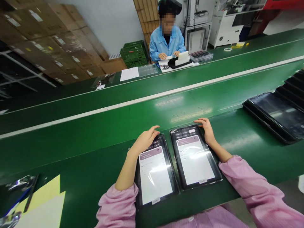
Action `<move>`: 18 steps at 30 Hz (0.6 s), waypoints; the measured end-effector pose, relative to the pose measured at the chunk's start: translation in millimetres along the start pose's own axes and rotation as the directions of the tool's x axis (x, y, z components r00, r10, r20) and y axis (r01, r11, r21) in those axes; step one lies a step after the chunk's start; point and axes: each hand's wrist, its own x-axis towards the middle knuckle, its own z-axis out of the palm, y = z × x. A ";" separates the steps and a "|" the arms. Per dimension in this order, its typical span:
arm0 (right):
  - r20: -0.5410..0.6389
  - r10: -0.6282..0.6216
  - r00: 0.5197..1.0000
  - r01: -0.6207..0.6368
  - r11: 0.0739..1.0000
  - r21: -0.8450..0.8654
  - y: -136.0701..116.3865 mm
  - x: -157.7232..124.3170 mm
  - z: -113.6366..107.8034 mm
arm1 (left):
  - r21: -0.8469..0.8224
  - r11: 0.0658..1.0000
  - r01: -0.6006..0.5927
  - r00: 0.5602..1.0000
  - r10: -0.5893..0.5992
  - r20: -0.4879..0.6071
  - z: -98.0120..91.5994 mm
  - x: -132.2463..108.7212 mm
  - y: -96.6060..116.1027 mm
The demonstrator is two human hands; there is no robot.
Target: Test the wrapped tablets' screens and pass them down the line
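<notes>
Two tablets lie side by side on the green bench (95,177) in front of me, their screens lit. Over the upper part of the left tablet (155,177) rests my left hand (146,141), fingers stretched towards its top edge. My right hand (206,129) is at the upper right corner of the right tablet (196,161), its fingers extended and apart. Both tablets seem to have clear film over them and a small white label at the lower edge. Neither hand is wrapped around a tablet.
Stacked black trays (277,110) hold a dark screen at right. Yellow and white papers (45,202) lie at lower left. Across the raised green strip, a person in a blue jacket (167,44) works beside a black holder (179,61). Cardboard boxes (47,38) and green crates (134,53) stand behind.
</notes>
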 end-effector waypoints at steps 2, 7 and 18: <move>-0.003 -0.003 1.000 0.003 1.000 0.005 0.9 0.2 1.0 | -0.001 1.000 -0.028 0.999 0.028 0.016 -0.6 4.9 4.4; -0.002 -0.003 1.000 0.004 1.000 0.026 1.6 0.9 0.8 | 0.225 0.974 -0.019 1.000 0.016 0.016 1.3 15.1 17.3; -0.029 0.036 0.999 -0.036 0.999 -0.006 -5.2 1.7 2.2 | 0.302 0.953 -0.006 1.000 0.005 0.005 0.9 20.0 21.6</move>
